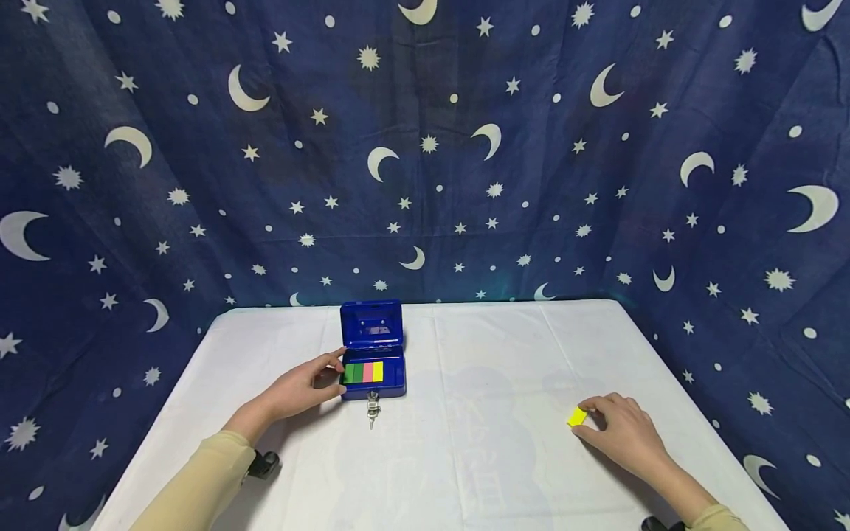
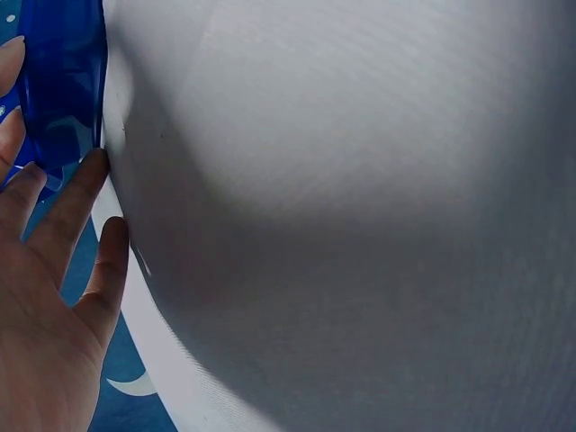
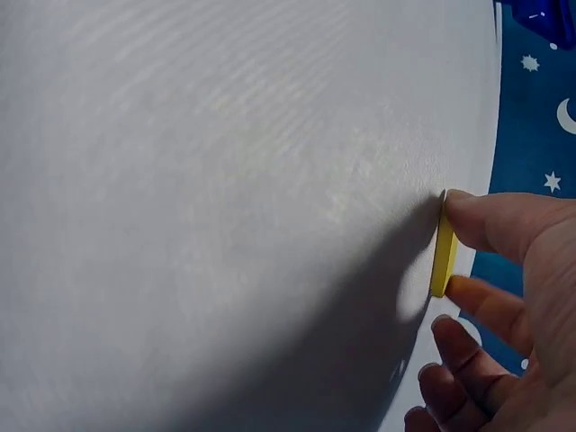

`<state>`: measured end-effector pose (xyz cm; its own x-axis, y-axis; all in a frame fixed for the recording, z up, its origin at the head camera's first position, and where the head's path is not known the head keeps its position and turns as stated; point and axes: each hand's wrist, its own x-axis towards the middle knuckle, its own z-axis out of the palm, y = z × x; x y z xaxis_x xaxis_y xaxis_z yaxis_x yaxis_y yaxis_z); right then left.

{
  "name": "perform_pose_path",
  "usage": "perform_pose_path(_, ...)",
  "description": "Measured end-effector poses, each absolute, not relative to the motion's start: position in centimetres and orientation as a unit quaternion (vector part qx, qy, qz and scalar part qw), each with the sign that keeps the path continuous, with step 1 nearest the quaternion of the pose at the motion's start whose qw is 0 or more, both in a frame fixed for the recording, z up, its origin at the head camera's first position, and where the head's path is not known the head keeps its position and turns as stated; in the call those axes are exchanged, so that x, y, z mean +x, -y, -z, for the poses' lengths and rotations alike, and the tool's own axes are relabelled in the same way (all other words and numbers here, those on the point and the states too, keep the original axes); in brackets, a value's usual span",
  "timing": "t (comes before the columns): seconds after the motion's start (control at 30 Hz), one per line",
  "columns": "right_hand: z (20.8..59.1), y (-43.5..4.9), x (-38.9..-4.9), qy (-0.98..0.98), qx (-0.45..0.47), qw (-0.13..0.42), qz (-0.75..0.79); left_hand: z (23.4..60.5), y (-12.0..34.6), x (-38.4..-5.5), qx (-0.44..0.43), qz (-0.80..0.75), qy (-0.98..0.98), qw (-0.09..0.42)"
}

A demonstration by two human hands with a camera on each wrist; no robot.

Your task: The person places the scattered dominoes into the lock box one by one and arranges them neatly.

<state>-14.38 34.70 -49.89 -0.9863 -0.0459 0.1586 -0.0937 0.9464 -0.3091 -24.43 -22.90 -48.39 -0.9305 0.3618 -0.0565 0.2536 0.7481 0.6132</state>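
A small blue cash box point(image 1: 374, 392) stands on the table with its lid point(image 1: 372, 324) raised. Inside it, a row of coloured blocks point(image 1: 368, 372) lies side by side in greens, pink and yellow. My left hand point(image 1: 304, 386) rests at the left end of the box, thumb near the front corner and index fingertip near the hinge, the fingers fairly straight and spread in the left wrist view. Far to the right, my right hand point(image 1: 624, 431) pinches a flat yellow block point(image 3: 444, 254) between thumb and fingertip, close over the cloth.
Keys point(image 1: 372, 410) hang from the lock at the front of the box. White cloth point(image 1: 491, 442) with faint creases covers the table. A dark blue curtain point(image 1: 451, 169) with moons and stars surrounds the back and sides.
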Motion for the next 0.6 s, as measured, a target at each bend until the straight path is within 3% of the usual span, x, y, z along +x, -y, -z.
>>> perform_pose_path(0.6,50.24,-35.0,-14.49,0.974,0.017,0.034,-0.225,48.53,22.84,-24.55,0.162,-0.315,-0.931,0.09)
